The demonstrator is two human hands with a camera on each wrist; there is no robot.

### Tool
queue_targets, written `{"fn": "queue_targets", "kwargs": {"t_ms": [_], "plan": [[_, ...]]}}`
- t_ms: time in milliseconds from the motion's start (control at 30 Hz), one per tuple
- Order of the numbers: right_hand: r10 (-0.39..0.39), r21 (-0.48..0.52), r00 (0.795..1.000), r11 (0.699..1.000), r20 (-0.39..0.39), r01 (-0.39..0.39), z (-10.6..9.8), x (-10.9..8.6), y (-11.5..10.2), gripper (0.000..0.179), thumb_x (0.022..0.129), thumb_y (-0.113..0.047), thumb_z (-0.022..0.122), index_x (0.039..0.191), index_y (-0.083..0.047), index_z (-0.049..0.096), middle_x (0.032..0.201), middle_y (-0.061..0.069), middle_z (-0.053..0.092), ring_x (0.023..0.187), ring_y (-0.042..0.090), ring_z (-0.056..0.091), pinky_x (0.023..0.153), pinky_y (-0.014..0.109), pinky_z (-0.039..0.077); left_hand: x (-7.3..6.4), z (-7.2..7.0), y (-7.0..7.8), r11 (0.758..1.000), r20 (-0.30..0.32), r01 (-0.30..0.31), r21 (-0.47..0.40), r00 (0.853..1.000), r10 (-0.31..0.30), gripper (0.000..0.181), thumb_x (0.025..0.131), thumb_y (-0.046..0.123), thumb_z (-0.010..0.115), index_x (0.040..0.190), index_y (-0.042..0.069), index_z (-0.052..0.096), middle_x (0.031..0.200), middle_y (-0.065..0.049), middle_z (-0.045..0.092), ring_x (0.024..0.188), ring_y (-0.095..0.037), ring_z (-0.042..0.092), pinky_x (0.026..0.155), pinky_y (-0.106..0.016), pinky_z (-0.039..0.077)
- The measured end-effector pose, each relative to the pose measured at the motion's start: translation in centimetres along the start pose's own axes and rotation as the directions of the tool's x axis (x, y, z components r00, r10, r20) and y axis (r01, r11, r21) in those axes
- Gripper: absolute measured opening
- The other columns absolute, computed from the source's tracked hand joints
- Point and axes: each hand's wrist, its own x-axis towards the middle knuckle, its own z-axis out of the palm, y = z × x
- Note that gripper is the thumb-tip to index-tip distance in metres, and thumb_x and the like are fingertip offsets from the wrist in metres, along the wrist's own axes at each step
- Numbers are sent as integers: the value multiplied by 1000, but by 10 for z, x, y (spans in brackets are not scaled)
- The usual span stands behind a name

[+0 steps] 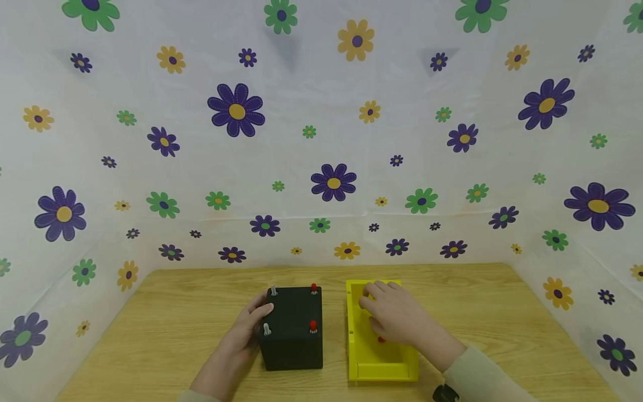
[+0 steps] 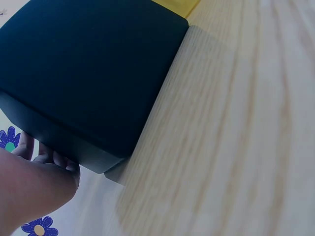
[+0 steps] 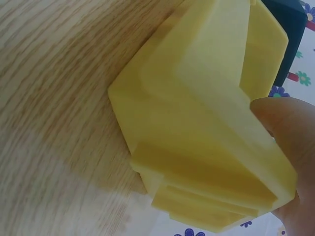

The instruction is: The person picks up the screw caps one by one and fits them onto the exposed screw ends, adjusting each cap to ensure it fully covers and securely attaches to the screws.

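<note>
A black box (image 1: 293, 312) stands on the table, with two bare silver toggle levers along its left and two red-tipped ones (image 1: 313, 326) along its right. My left hand (image 1: 246, 329) grips the box from the left side, thumb over the top edge; in the left wrist view its fingers (image 2: 45, 152) lie along the box's side. Inside the yellow bin (image 1: 354, 346) reaches my right hand (image 1: 394, 312), fingers bent down; whether it holds anything, I cannot tell. A small red piece (image 1: 381, 339) shows in the bin just below that hand.
The wooden table (image 1: 191, 312) carries the box and the bin side by side, a narrow gap between them. A flowered white cloth (image 1: 286, 156) closes off the back and both sides. Near the right forearm, a dark round object (image 1: 445, 393) appears at the lower edge.
</note>
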Motion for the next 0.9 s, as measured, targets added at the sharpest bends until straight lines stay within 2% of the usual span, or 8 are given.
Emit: {"fn": "queue_targets", "kwargs": {"t_ms": [233, 500, 900], "plan": [[25, 16, 999, 1000, 27, -25, 2, -1, 0, 23, 90, -18, 80, 110, -16, 71, 115, 2, 69, 99, 19, 63, 89, 36, 58, 1, 0, 0, 1000, 6, 9, -6, 1000, -9, 48, 105, 15, 53, 153, 15, 44, 108, 17, 70, 100, -3, 68, 91, -23, 55], [37, 30, 998, 999, 46, -39, 4, -3, 1, 21, 89, -18, 81, 106, -17, 69, 114, 2, 68, 100, 20, 62, 91, 38, 57, 1, 0, -1, 1000, 4, -8, 8, 1000, 8, 43, 105, 16, 55, 147, 19, 50, 108, 18, 72, 100, -3, 68, 91, -23, 54], [43, 10, 995, 999, 87, -44, 7, -4, 1, 19, 90, -21, 80, 106, -16, 70, 112, 2, 68, 99, 19, 61, 92, 37, 58, 2, 1, -1, 1000, -15, 8, 2, 1000, -8, 48, 105, 16, 53, 153, 13, 44, 107, 17, 71, 99, -3, 67, 91, -23, 54]]}}
